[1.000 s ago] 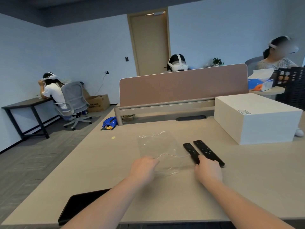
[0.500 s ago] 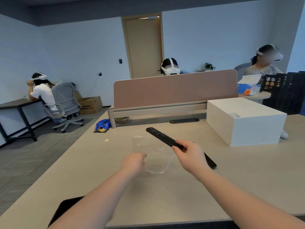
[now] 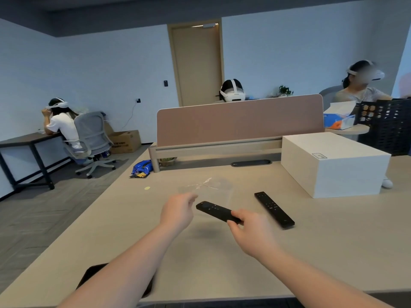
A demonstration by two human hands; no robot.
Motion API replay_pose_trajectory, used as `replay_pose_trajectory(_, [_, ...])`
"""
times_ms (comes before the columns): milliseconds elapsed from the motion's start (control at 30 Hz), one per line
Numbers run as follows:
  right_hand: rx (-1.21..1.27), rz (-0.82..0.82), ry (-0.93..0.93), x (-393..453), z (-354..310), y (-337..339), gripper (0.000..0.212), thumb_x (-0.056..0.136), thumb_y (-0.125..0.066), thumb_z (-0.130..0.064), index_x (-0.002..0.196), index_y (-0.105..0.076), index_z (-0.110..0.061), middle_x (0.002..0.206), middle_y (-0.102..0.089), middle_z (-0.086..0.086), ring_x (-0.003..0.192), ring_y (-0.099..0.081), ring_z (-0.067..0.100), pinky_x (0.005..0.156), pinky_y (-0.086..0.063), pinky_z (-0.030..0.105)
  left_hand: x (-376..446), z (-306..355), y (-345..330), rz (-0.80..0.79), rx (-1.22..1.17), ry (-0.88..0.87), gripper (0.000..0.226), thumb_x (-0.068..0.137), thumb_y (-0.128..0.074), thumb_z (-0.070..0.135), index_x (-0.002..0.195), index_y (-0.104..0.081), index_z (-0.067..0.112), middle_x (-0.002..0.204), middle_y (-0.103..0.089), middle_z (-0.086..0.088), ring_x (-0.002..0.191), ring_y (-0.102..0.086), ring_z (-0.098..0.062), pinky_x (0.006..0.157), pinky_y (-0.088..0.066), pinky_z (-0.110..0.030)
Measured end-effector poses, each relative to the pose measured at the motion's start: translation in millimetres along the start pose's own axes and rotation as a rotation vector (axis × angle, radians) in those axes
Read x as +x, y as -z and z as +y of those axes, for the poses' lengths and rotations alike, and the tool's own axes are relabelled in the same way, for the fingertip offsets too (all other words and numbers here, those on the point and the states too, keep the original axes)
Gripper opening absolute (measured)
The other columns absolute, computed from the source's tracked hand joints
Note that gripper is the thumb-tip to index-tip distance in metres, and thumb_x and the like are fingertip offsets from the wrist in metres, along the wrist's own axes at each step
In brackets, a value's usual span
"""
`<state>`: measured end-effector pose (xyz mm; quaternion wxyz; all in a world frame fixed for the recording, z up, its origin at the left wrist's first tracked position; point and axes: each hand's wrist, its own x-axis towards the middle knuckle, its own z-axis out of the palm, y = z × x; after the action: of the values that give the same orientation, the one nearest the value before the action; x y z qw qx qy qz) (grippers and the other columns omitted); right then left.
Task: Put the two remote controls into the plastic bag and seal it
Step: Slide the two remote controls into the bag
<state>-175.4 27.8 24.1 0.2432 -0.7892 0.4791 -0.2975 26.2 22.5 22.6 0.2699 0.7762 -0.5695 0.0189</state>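
My right hand (image 3: 249, 232) grips the near end of a black remote control (image 3: 214, 210), held above the beige desk with its far end pointing left toward my left hand. My left hand (image 3: 178, 211) pinches the near edge of the clear plastic bag (image 3: 211, 187), which is lifted off the desk and hard to make out. The remote's tip lies over or at the bag's mouth; I cannot tell whether it is inside. A second black remote (image 3: 274, 209) lies flat on the desk to the right of my right hand, untouched.
A large white box (image 3: 333, 163) stands on the desk at the right. A pink divider screen (image 3: 240, 118) runs along the desk's back. A black tablet-like slab (image 3: 93, 275) lies at the near left edge. Other people sit at desks beyond.
My right hand has lowered the remote and swung it toward the bag's mouth. My left hand has raised the bag's edge. The second remote stays on the desk.
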Motion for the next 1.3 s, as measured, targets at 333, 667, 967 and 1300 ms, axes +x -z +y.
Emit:
replay_pose_trajectory(333, [-0.111, -0.036, -0.039, 46.4, 12.2, -52.6, 0.022, 0.092, -0.049, -0.017, 0.101, -0.067, -0.009, 0.096, -0.071, 0.014, 0.086, -0.063, 0.031, 0.059, -0.038, 0.030, -19.8, 27.8, -17.8, -0.132, -0.044, -0.275, 0.028, 0.094, -0.047, 0.012, 0.111, -0.066, 0.024, 0.109, -0.073, -0.002, 0.103, -0.061, -0.028, 0.086, -0.050, -0.036])
replay_pose_trajectory(667, [-0.087, -0.068, -0.021, 86.6, 36.0, -83.8, 0.025, 0.080, -0.066, -0.025, 0.105, -0.063, -0.028, 0.109, -0.069, -0.002, 0.102, -0.062, 0.018, 0.076, -0.046, 0.027, -15.5, 13.5, -24.8, -0.195, -0.113, -0.228, 0.027, 0.089, -0.057, 0.012, 0.114, -0.066, 0.017, 0.110, -0.073, -0.001, 0.102, -0.065, -0.019, 0.085, -0.043, -0.021])
replay_pose_trajectory(967, [-0.201, -0.183, 0.003, 91.8, 46.6, -101.2, 0.034, 0.091, -0.043, -0.015, 0.118, -0.059, -0.027, 0.125, -0.060, 0.003, 0.111, -0.057, 0.026, 0.084, -0.045, 0.029, -11.0, 4.0, -28.6, -0.201, -0.114, -0.232, 0.018, 0.089, -0.056, 0.012, 0.102, -0.069, 0.012, 0.096, -0.074, -0.008, 0.092, -0.064, -0.030, 0.080, -0.048, -0.031])
replay_pose_trajectory(1300, [-0.237, -0.252, 0.119, 81.3, 53.7, -79.3, 0.042, 0.088, -0.038, -0.008, 0.120, -0.057, -0.027, 0.131, -0.055, 0.004, 0.115, -0.054, 0.028, 0.094, -0.049, 0.038, -13.9, 7.2, -30.8, -0.180, -0.039, -0.223, 0.022, 0.094, -0.051, 0.025, 0.107, -0.069, 0.026, 0.106, -0.074, 0.002, 0.100, -0.064, -0.025, 0.083, -0.052, -0.033])
